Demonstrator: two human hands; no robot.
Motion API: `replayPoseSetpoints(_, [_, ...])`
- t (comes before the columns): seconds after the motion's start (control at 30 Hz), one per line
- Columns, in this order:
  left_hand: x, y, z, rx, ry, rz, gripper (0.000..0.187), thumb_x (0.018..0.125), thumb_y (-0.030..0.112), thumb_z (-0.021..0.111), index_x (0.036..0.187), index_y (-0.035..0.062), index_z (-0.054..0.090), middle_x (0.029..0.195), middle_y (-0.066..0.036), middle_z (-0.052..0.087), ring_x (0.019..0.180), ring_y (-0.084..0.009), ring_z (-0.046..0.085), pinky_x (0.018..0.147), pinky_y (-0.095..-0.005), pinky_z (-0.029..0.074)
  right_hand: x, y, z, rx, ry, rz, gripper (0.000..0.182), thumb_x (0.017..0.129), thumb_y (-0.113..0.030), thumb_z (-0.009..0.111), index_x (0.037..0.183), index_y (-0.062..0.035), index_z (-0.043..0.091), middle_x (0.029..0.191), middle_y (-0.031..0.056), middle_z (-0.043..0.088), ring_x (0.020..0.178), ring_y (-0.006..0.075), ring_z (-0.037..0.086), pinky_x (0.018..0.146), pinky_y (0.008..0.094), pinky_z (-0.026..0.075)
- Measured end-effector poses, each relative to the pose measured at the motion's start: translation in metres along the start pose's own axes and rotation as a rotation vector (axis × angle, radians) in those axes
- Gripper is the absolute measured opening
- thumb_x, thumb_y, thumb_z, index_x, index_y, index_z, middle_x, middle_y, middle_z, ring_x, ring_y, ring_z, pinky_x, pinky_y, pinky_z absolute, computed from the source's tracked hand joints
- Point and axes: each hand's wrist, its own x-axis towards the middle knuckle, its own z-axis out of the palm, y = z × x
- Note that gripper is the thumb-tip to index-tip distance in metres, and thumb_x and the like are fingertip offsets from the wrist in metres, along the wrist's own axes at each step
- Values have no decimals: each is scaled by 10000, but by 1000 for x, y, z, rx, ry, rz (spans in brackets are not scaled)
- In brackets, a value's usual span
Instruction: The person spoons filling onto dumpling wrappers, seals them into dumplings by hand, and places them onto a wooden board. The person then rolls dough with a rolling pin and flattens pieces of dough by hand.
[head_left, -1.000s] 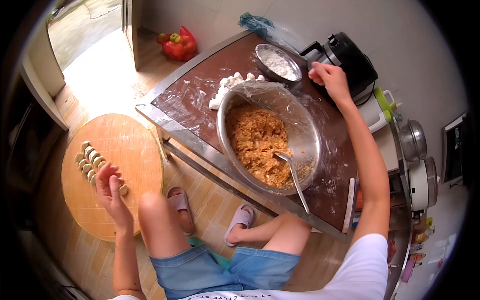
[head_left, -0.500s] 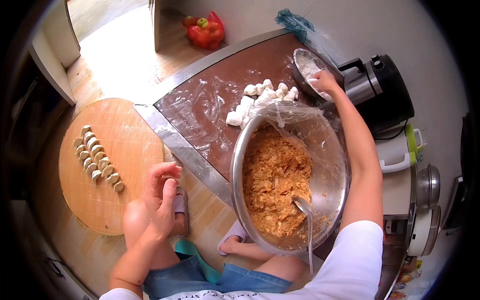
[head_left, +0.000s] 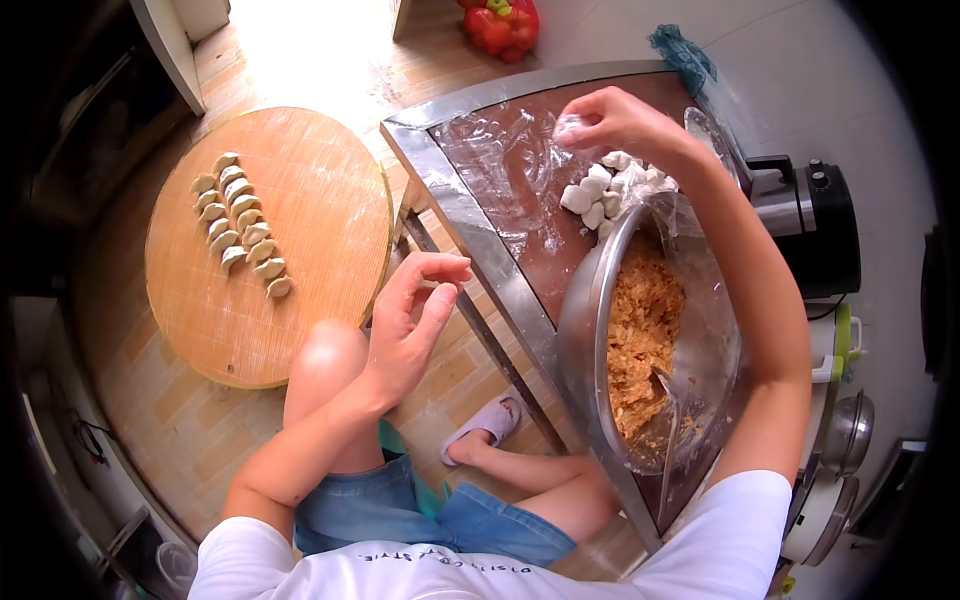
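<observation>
My right hand (head_left: 615, 125) is above the brown tabletop (head_left: 540, 250), its fingers drawn together around white flour that shows at the fingertips. Just below it lie white floured dough pieces (head_left: 600, 190) in a cluster. The flour bowl (head_left: 705, 130) is partly hidden behind my right forearm. My left hand (head_left: 408, 315) hangs over the gap between table and round board, fingers curved and thumb apart, holding nothing. Close to my right arm stands a large metal bowl (head_left: 580, 330) of orange-brown filling (head_left: 640, 340), with a spoon (head_left: 672, 420) in it and plastic wrap over its far rim.
On the left a round wooden board (head_left: 330, 200) bears two rows of dumplings (head_left: 240, 205). A black appliance (head_left: 825, 230) stands by the wall at right. A red bag of fruit (head_left: 503, 30) is on the floor at the back. My knees are below the table edge.
My right hand has left the flour bowl and moved left over the tabletop. My left hand has risen slightly, staying empty. The view has shifted, so the table appears further right.
</observation>
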Motion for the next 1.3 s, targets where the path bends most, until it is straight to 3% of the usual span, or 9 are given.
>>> replayPoseSetpoints(0.2, [0,1,-2,13,-2,-12,225,890,58,474,1104,14,525,1033,-49,532,988,-124,506,867,-253,385,6,-28,16,-39,-13,-21,298,739,-117,667,1008,-3,607,808,56,607,708,113,566,646,259,485])
replayPoseSetpoints(0.3, [2,0,-3,2,4,-14,220,889,58,476,1098,10,527,1031,-49,539,990,-120,505,869,-251,385,6,-42,24,-436,200,-89,261,723,-94,659,948,20,594,836,107,619,740,132,590,656,276,489])
replayPoseSetpoints(0.43, [-2,1,1,44,-14,-21,222,890,74,481,1098,13,527,1023,-43,547,986,-118,505,869,-251,385,14,-37,35,-384,89,-389,218,702,-99,673,853,17,567,809,110,619,754,178,609,656,309,484])
replayPoseSetpoints(0.57, [-1,-3,4,72,6,36,223,886,99,492,1089,21,537,1002,-49,558,939,-123,528,811,-259,415,13,-56,30,-571,225,-123,307,702,-102,681,983,-27,583,927,129,635,845,218,617,715,327,484])
replayPoseSetpoints(0.63, [0,-7,10,24,9,83,218,867,105,504,1060,15,552,980,-66,573,900,-141,563,741,-270,451,3,-41,32,-498,72,-385,341,710,-108,683,1027,-48,574,988,120,626,916,239,599,768,341,487])
replayPoseSetpoints(0.77, [-4,5,21,-173,-225,-10,264,918,176,468,1115,9,524,1025,-86,562,832,-122,581,684,-232,482,-78,-24,-21,-247,495,-360,362,772,-193,662,1097,-69,565,1118,75,587,992,241,585,834,347,488])
replayPoseSetpoints(0.97, [18,75,70,230,-414,-383,445,894,375,510,1113,-12,518,960,-69,592,756,-132,609,623,-236,517,-292,61,-8,-125,793,92,234,822,-233,603,972,-56,636,887,32,644,840,138,596,784,265,455])
replayPoseSetpoints(1.13, [29,78,79,141,-337,-530,230,843,244,580,952,41,578,835,-23,580,701,-118,594,643,-228,499,-432,141,115,313,1037,305,173,830,-140,594,936,-7,622,857,7,630,813,66,556,761,233,446])
replayPoseSetpoints(1.3, [34,57,82,30,-405,-502,220,841,216,567,933,17,576,863,-36,587,729,-138,595,672,-240,504,-461,146,242,468,1123,469,128,839,-97,586,919,-3,619,844,2,624,795,65,562,743,225,449])
